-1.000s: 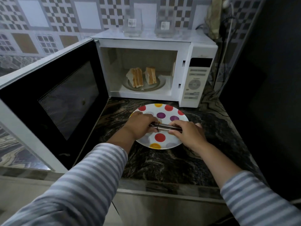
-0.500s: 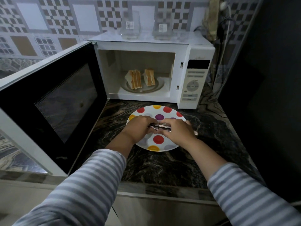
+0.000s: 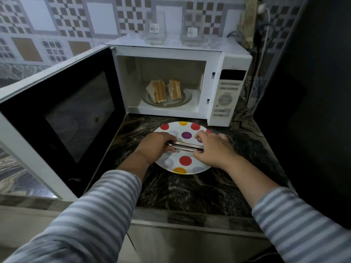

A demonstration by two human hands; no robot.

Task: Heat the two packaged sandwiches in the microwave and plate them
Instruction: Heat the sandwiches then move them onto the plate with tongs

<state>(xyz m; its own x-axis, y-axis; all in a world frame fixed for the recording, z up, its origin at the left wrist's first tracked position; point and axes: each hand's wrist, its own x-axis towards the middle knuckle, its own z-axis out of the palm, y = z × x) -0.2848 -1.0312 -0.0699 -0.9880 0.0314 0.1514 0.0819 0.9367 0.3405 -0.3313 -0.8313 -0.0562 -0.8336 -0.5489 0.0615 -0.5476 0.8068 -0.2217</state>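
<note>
Both hands, left hand (image 3: 155, 144) and right hand (image 3: 212, 149), grip metal tongs (image 3: 185, 145) above dotted plate (image 3: 187, 168); sandwiches (image 3: 164, 91) in open microwave (image 3: 226, 59) beyond them.

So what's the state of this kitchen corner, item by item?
Surface: dark marbled counter, with a spotted plate in front of the microwave.
Job's things: two sandwiches stand on the turntable, out of their packs; the door is swung open.
Clutter: two clear containers on top of the microwave.
Hands: left hand and right hand each hold an end of metal tongs over the plate.
Cables: cords hang at the right of the microwave.
Surroundings: patterned tiles; dark panel at right.
</note>
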